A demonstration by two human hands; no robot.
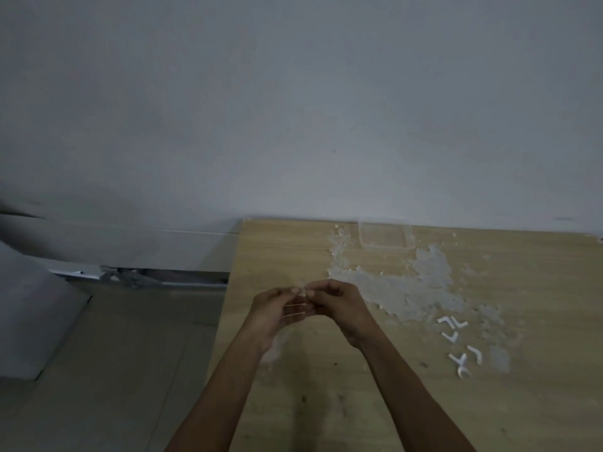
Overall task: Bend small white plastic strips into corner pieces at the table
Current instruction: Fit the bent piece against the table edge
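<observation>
Pinching a white plastic strip (305, 290) at both ends, the left hand (277, 309) and right hand (341, 305) hung just left of the strip heap (404, 288) — presumably for bending leverage.

Bench (538, 288) fills the right and near part of the scene, far edge against the wall (293, 109). Floor (114, 353) lies to its left. A tray (385, 234) sits at the bench's far edge. A heap of small pieces (408, 285) spreads just nearer than the tray. Corner pieces (456, 340) lie grouped near and right of the heap. Left hand (274, 311) and right hand (339, 305) meet above the bench's left part, left of the heap, fingers pinching one strip (305, 290) between them.
</observation>
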